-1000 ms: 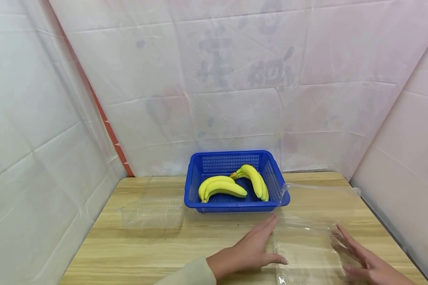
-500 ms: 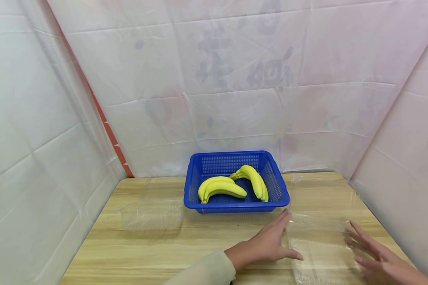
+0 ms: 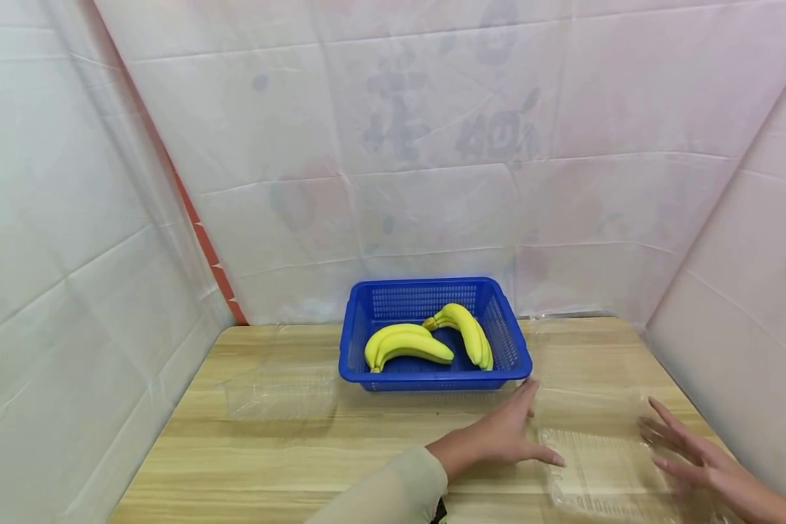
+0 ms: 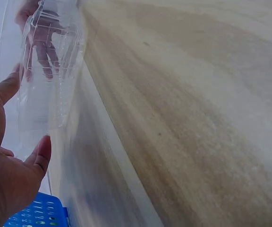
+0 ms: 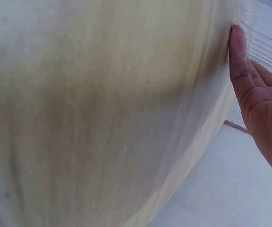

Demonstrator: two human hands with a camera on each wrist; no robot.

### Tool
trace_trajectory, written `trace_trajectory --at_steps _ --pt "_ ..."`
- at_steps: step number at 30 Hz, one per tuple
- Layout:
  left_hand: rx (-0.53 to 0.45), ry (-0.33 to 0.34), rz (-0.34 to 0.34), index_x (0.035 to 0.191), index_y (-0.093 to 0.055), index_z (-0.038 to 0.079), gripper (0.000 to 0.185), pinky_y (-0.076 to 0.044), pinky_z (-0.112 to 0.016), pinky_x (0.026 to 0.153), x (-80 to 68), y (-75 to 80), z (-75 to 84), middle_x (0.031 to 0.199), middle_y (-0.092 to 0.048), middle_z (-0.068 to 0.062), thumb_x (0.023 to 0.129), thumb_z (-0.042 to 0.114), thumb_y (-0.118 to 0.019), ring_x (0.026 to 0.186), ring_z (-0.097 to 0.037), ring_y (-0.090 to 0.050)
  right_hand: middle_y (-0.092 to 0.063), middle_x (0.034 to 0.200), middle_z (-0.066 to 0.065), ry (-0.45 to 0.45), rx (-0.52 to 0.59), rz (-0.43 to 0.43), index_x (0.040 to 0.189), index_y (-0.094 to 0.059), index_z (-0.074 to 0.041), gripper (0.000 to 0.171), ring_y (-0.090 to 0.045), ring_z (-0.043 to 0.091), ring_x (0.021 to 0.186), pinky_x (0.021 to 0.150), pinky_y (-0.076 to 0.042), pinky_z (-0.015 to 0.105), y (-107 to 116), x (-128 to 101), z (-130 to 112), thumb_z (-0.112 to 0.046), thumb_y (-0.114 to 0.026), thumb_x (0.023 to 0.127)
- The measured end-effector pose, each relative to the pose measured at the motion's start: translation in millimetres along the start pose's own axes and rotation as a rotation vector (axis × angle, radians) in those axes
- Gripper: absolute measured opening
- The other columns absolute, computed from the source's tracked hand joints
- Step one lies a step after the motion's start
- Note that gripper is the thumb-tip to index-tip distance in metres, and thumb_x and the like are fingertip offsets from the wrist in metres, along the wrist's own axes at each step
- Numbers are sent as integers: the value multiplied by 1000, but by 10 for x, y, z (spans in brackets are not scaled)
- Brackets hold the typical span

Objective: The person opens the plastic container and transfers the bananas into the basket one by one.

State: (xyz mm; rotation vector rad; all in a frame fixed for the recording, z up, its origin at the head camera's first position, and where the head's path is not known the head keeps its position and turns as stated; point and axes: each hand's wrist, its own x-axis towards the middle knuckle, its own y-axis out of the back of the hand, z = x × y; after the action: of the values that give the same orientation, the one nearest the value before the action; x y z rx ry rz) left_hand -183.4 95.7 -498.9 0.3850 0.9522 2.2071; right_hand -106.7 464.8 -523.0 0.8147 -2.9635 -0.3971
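A clear plastic clamshell box (image 3: 599,469) stands at the right of the table, its lid raised toward the back. My left hand (image 3: 501,435) lies along its left side with fingers extended and thumb spread toward the near part. On the opposite side, my right hand (image 3: 697,458) has its fingers held out against the box's wall. The left wrist view shows the thumb and fingers of the left hand at the see-through box (image 4: 44,94), with the other hand visible through it. In the right wrist view, the thumb reaches the ribbed plastic wall (image 5: 268,40).
A blue basket (image 3: 436,377) at the back middle holds two bunches of bananas, one on the left (image 3: 406,345) and one on the right (image 3: 466,336). Another clear clamshell box (image 3: 282,397) stands open at the left. White sheeting (image 3: 432,218) walls in the wooden table (image 3: 288,466).
Both hands have moved right, and the clear box has shifted right between them. Its lid now reaches higher in the head view. The basket, bananas and left box stay put.
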Motion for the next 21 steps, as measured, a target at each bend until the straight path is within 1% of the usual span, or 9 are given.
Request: trace_trajectory --at_steps 3,6,8,10,11,14,18,20,21 --pt "-34 26 3 173 -11 18 125 -39 -23 125 23 -13 -20 181 -13 -1 83 51 -91 131 2 -57 -33 145 -52 -72 -43 46 169 20 -28 86 -42 -28 127 76 -65 34 21 18 8 2 -37 112" --pt "-85 47 9 173 -11 19 125 -40 -23 124 22 -25 -32 180 -16 0 82 49 -92 133 0 -59 -33 140 -54 -123 -52 67 168 22 -31 86 -43 -29 123 76 -65 37 40 39 11 -2 -38 113" --pt "-139 60 11 174 -10 20 125 -42 -23 122 14 -29 -33 180 -17 1 83 47 -92 133 -3 -61 -34 139 -54 -142 -67 84 168 21 -33 86 -43 -29 121 76 -65 35 43 50 3 -4 -38 114" --pt "-192 76 16 174 -10 21 124 -45 -23 119 5 -34 -30 180 -18 2 83 43 -93 133 -6 -63 -34 137 -55 -171 -64 83 167 22 -37 85 -43 -30 120 77 -63 33 49 63 -12 -6 -38 115" --pt "-215 86 18 174 -10 23 124 -46 -22 118 0 -38 -29 180 -19 3 83 42 -93 133 -7 -63 -34 138 -55 -166 -83 97 167 22 -35 85 -43 -29 121 77 -63 31 45 67 -17 -6 -38 114" --pt "-263 114 18 173 -8 27 123 -48 -23 115 -6 -47 -37 179 -21 5 84 41 -92 134 -8 -64 -35 140 -54 -147 -85 110 166 25 -38 86 -45 -29 122 77 -60 27 41 85 -17 -6 -37 115" --pt "-305 145 18 173 -6 32 122 -50 -24 114 -8 -58 -58 179 -21 7 86 41 -91 134 -7 -63 -39 144 -50 -53 -21 100 162 31 -39 88 -47 -26 125 79 -62 27 41 91 28 1 -31 114" --pt "-320 156 24 173 -6 32 121 -50 -24 113 -6 -68 -74 179 -23 7 86 41 -91 134 -7 -63 -40 145 -49 -37 9 93 161 34 -38 87 -47 -26 126 81 -62 26 44 91 51 1 -28 114" --pt "-326 159 26 173 -7 32 121 -51 -25 112 -5 -73 -81 178 -24 8 86 42 -91 135 -7 -63 -42 146 -48 -35 16 93 161 34 -36 84 -47 -26 126 82 -62 25 45 89 57 0 -27 115"
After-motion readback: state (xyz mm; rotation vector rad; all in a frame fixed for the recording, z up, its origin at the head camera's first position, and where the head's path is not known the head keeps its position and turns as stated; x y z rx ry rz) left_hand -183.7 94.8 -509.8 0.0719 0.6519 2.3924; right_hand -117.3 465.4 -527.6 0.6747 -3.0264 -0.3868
